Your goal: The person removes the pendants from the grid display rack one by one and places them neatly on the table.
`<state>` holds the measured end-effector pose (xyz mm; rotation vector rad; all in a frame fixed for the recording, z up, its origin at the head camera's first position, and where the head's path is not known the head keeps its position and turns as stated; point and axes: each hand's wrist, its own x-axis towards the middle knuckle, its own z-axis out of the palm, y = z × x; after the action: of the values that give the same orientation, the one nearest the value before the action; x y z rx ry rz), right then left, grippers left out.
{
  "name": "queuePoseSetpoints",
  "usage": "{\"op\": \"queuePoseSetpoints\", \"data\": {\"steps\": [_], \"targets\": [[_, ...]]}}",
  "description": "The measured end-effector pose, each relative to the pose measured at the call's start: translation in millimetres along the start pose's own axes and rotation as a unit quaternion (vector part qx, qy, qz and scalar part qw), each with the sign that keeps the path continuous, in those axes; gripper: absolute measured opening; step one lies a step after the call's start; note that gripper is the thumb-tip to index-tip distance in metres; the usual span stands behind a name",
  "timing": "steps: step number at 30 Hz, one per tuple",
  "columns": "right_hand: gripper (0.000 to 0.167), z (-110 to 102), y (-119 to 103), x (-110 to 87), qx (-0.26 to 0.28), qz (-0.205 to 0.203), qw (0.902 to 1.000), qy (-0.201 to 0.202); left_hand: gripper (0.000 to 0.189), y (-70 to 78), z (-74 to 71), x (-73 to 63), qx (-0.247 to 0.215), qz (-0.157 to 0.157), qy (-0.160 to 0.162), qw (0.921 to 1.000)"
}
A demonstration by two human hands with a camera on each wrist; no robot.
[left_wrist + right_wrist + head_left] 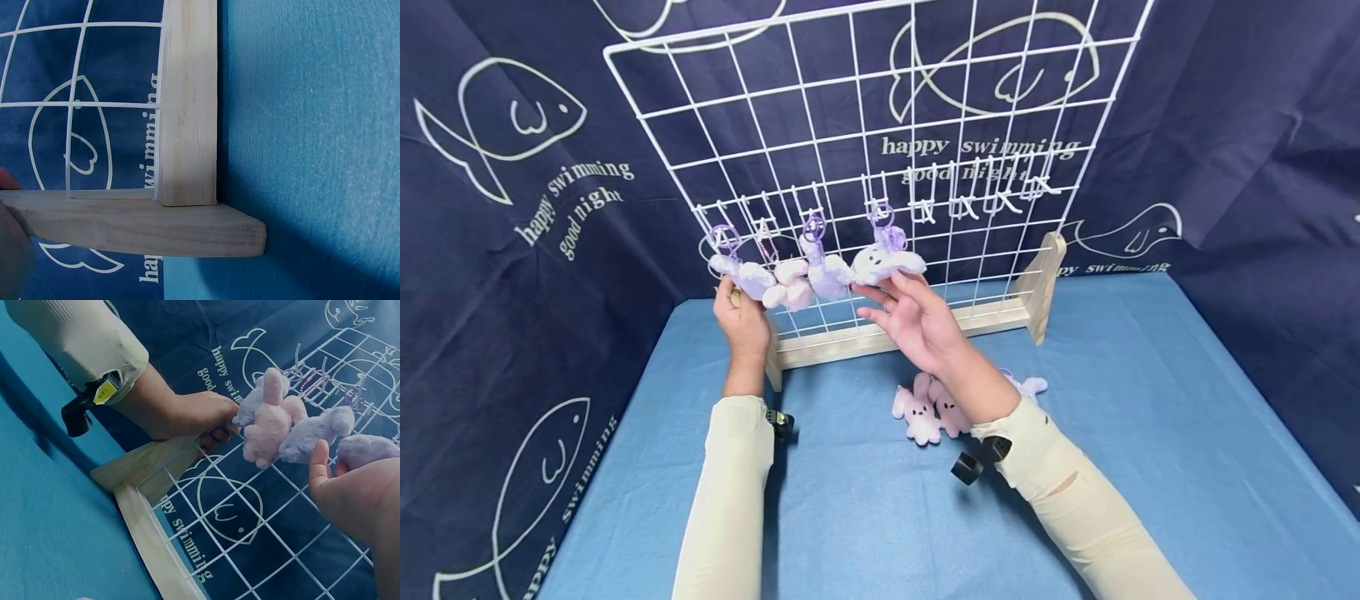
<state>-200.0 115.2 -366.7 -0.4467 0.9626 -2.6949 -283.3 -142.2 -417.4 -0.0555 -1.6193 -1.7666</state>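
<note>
My left hand [742, 323] grips the upper end of the wooden side support [137, 228] at the rack's left end. My right hand [925, 325] reaches up to the rightmost hanging plush keychain [880, 262], lavender with a small face. Its fingers are loosely spread and touch the plush from below. To the left hang a lavender plush [829, 277], a pink plush [272, 422] and another lavender plush [748, 277]. Purple rings [814, 227] and a pink chain [766, 247] hold them on white hooks of the wire grid [827, 108].
Two pink plush bunnies [921, 417] lie on the blue tabletop [850, 500] beside my right forearm. A lavender plush [1033, 386] lies partly hidden behind that forearm. Several white hooks [1000, 200] without plushes continue rightward. The other wooden support [1040, 287] stands at the right.
</note>
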Motion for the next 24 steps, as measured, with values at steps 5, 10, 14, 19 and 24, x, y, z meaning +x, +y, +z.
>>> {"op": "queuePoseSetpoints", "data": {"steps": [5,10,14,19,24], "targets": [[0.021,4.6,-3.0,-2.9,-0.059,0.023,0.9974,0.033,0.020,-1.1,-1.8,-0.8,0.000,0.001,-0.005,1.0000],[0.011,11.9,-5.6,-7.5,-0.113,0.041,0.9914,0.051,0.018,-1.5,-3.9,-0.5,0.013,0.013,-0.008,0.9998],[0.013,16.6,-7.3,-12.9,-0.144,0.038,0.9872,0.056,0.019,-2.8,-4.3,0.1,0.010,0.020,-0.013,0.9997],[0.015,16.5,-7.9,-18.8,-0.169,0.025,0.9838,0.054,0.018,-2.5,-3.0,-0.1,0.004,0.020,-0.012,0.9997],[0.015,15.8,-9.3,-23.1,-0.178,0.012,0.9826,0.051,0.017,-2.4,-1.6,0.4,0.000,0.020,-0.007,0.9998]]}}
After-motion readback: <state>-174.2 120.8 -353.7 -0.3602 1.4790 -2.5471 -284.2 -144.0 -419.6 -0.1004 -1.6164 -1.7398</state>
